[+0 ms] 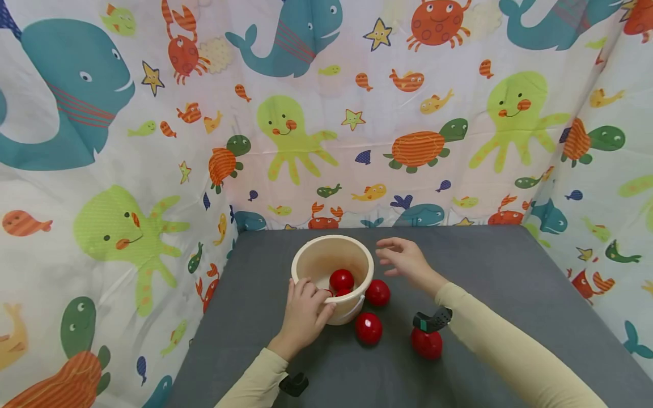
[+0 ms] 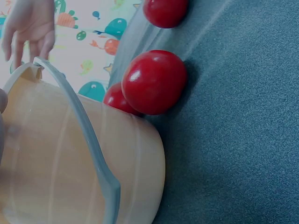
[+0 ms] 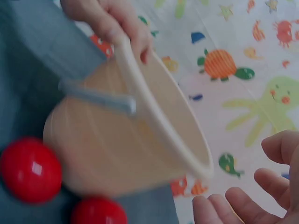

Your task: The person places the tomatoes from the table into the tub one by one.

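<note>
Red and glossy, the nearest ball (image 1: 427, 347) sits on the grey bench (image 1: 229, 345), partly hidden by the right wrist's band (image 1: 432, 321). Next out, a second ball (image 1: 368, 328) lies just beside the bucket. I have the left hand (image 1: 303, 309) gripping the near rim, fingers curled over it, so it's doing the steadying. Cream bucket (image 1: 318, 258) stands upright, handle (image 1: 352, 313) down on my side. Third ball (image 1: 378, 293) is right by its wall. Inside I count at least two balls (image 1: 341, 280); rim and fingers block the rest, so maybe more. Right hand (image 1: 405, 260) hangs beyond the bucket's right side, fingers loosely spread, holding nothing. Patterned curtain (image 1: 316, 147) behind. My read: mid-loading, between placements, three left outside. Next move calls for swinging the right hand back to a loose ball while the left keeps the rim steady.
</note>
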Action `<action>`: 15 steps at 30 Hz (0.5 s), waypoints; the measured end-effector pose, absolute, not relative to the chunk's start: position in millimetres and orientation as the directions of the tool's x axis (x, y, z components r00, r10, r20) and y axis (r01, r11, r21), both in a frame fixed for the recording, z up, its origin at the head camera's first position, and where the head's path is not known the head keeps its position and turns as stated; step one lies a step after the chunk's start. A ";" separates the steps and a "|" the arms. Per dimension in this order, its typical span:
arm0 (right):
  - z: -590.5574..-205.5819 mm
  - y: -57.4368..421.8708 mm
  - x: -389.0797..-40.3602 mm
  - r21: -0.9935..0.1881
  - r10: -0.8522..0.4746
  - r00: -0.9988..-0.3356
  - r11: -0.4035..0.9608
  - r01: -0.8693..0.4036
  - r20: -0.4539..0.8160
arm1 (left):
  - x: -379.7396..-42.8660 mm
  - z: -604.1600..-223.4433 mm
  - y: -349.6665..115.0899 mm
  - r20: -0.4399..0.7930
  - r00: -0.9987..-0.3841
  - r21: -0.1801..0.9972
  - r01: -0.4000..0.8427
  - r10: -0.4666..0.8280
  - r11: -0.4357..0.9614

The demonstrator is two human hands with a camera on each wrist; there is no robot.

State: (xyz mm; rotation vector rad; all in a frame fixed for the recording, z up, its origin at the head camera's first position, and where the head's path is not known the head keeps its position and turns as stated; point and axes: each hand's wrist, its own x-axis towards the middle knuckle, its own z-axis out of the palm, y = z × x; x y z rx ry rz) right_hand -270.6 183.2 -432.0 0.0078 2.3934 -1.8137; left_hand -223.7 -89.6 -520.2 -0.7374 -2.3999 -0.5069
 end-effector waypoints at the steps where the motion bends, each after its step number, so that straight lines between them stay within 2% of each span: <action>1: -433.0 191.7 -269.1 -0.954 -0.077 -0.990 0.287 0.088 -0.115 | -223.9 -520.0 -90.2 0.621 -0.683 0.181 0.604 0.386 0.776; 9: -451.5 256.2 -241.0 -0.923 -0.111 -0.978 0.365 0.123 -0.175 | -224.1 -520.7 -92.3 0.606 -0.696 0.189 0.596 0.385 0.781; 15: -477.6 284.2 -216.6 -0.900 -0.119 -0.967 0.406 0.159 -0.225 | -224.1 -521.0 -91.7 0.601 -0.701 0.189 0.591 0.384 0.784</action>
